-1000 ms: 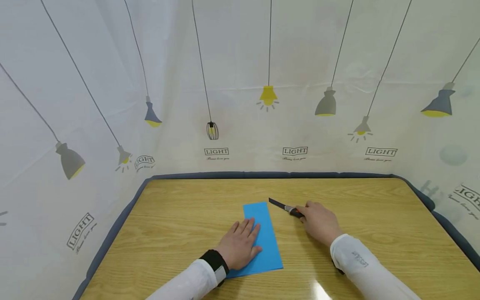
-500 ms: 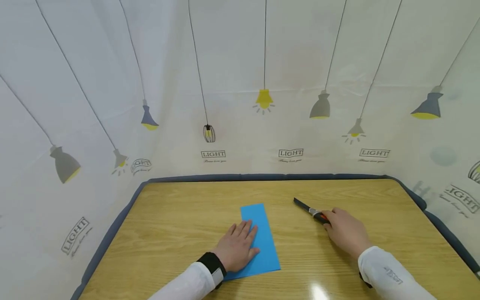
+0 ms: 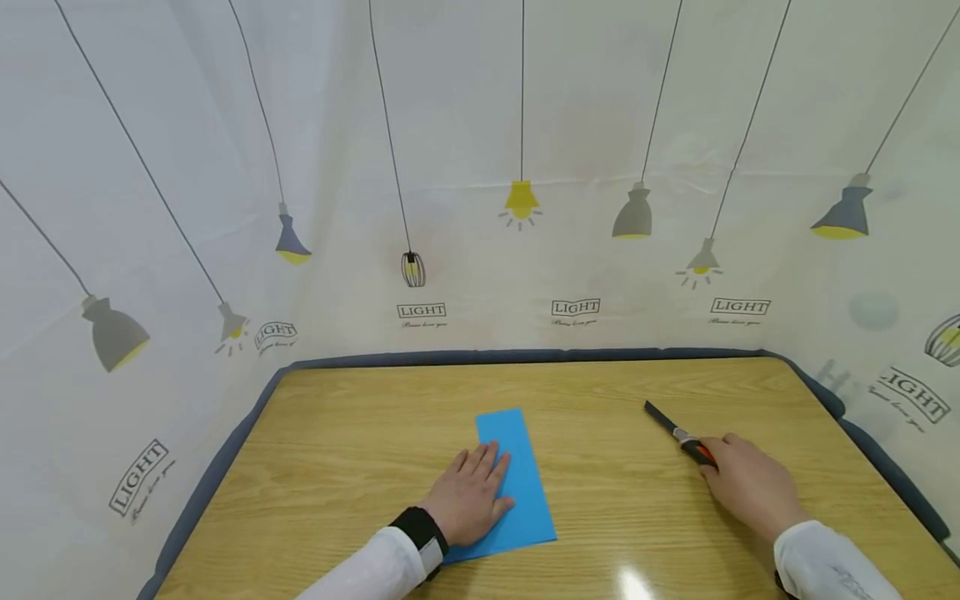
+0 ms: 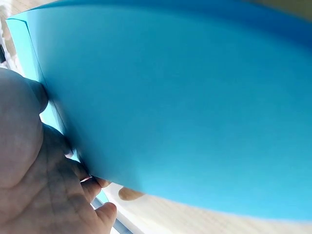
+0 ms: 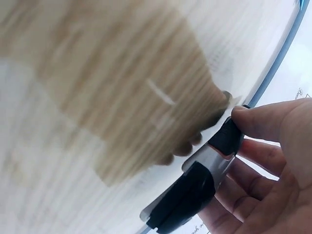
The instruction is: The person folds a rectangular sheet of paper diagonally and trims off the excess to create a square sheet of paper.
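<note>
A blue sheet of paper (image 3: pixel 531 492), seemingly folded into layers, lies on the wooden table left of centre. My left hand (image 3: pixel 468 496) rests flat on its left part with fingers straight. Close up in the left wrist view, the blue paper (image 4: pixel 170 107) fills most of the frame, with the palm of the left hand (image 4: pixel 44 180) beside its edge. Over the right of the table, my right hand (image 3: pixel 753 487) grips a utility knife (image 3: pixel 678 433) by its black and orange handle. The knife's dark tip points up and left. In the right wrist view, fingers and thumb hold the knife (image 5: pixel 183 200).
The wooden table (image 3: pixel 375 417) has a dark padded edge (image 3: pixel 480 357) along its back and sides. Behind it hangs a pale curtain (image 3: pixel 465 125) printed with lamps and lettering. Bare wood lies between the paper and the knife.
My right hand has carried the utility knife to the right, from close beside the paper toward the table's right side. The left hand stays on the paper; the head view has shifted slightly.
</note>
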{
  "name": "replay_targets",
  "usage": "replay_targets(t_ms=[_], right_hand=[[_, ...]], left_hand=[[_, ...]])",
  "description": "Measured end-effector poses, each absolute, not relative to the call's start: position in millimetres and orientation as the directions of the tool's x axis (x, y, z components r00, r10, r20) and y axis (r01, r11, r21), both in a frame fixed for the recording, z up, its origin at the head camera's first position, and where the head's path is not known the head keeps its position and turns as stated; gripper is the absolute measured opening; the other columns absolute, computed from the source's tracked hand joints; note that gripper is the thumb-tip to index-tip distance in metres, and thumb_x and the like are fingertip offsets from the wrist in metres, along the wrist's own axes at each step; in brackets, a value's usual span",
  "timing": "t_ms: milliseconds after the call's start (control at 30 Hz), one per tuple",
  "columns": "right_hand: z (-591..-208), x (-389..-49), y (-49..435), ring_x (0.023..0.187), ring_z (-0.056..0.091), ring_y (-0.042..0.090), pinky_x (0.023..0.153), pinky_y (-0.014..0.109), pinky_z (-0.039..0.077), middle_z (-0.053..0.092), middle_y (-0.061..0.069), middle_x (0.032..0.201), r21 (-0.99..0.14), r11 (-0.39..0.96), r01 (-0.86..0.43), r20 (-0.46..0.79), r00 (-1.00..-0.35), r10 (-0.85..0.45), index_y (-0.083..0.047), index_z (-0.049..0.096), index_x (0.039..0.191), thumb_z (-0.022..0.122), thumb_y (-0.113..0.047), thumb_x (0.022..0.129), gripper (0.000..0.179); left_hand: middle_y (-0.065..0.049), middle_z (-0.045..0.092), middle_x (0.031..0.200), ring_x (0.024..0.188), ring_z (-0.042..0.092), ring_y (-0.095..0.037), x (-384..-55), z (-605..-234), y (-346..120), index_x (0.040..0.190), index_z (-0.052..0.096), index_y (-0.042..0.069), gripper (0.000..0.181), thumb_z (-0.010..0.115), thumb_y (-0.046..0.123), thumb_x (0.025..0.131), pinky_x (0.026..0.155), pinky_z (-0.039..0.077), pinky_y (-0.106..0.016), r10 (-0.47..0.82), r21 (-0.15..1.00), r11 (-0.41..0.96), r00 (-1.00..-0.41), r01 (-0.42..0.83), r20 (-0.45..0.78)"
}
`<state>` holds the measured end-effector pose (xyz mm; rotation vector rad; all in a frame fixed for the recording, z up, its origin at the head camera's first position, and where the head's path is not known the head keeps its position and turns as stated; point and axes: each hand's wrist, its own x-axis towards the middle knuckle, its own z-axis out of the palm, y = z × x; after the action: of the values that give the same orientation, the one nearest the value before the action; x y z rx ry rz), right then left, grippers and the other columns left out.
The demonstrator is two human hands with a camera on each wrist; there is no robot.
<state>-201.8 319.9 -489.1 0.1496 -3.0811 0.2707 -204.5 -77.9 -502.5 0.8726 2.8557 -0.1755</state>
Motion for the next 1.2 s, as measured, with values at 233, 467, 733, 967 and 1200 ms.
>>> replay_targets(t_ms=[233,467,733,967,1200], right_hand=[[-490.5,-201.2,321.8,0.064,0.054,0.019,0.049,0.038,0.043,0.057,0.007,0.083,-0.165,0.983,-0.084,0.046,-0.996,-0.078,-0.006,0.061,0.115,0.071,-0.024,0.079,0.041],[-492.6,-200.9,321.2,0.062,0.05,0.016,0.05,0.035,0.041,0.055,0.003,0.079,-0.172,0.981,-0.087,0.067,-0.995,-0.076,-0.007,0.062,0.114,0.071,-0.024,0.078,0.04],[-488.0,-202.3,317.9,0.087,0.055,0.036,0.063,0.049,0.045,0.056,0.021,0.104,-0.181,0.981,-0.066,0.034,-0.998,-0.06,0.0,0.05,0.126,0.069,-0.031,0.08,0.058],[-483.0,-206.2,270.7,0.118,0.041,0.038,0.092,0.057,0.035,0.048,0.016,0.127,-0.15,0.941,-0.303,0.155,-0.947,-0.281,-0.008,0.042,0.136,0.064,-0.043,0.082,0.068],[-490.3,-203.1,189.2,0.137,0.016,0.028,0.109,0.05,0.011,0.025,0.004,0.149,-0.133,0.815,-0.565,0.084,-0.825,-0.558,-0.015,0.03,0.144,0.05,-0.064,0.081,0.082]], left_hand=[[-0.007,0.011,0.152,0.138,0.012,-0.024,-209.8,-517.9,-80.8,0.147,0.016,0.017,0.068,0.022,0.058,0.094,0.109,0.017,-0.045,0.557,-0.088,0.817,-0.82,0.569,-0.133],[-0.008,0.012,0.152,0.138,0.013,-0.024,-208.2,-514.6,-80.8,0.147,0.018,0.016,0.067,0.021,0.057,0.094,0.109,0.018,-0.045,0.556,-0.082,0.818,-0.82,0.569,-0.139],[-0.009,0.013,0.152,0.138,0.014,-0.026,-203.5,-501.8,-79.4,0.147,0.018,0.014,0.065,0.025,0.053,0.096,0.109,0.017,-0.046,0.559,-0.059,0.817,-0.813,0.574,-0.165],[-0.007,0.013,0.152,0.138,0.013,-0.024,-207.6,-497.7,-77.3,0.147,0.018,0.016,0.063,0.026,0.052,0.096,0.11,0.015,-0.045,0.597,-0.057,0.787,-0.781,0.614,-0.184],[-0.003,0.012,0.152,0.139,0.01,-0.022,-218.8,-503.1,-71.8,0.148,0.015,0.02,0.064,0.024,0.055,0.095,0.11,0.015,-0.045,0.628,-0.086,0.753,-0.752,0.652,-0.201]])
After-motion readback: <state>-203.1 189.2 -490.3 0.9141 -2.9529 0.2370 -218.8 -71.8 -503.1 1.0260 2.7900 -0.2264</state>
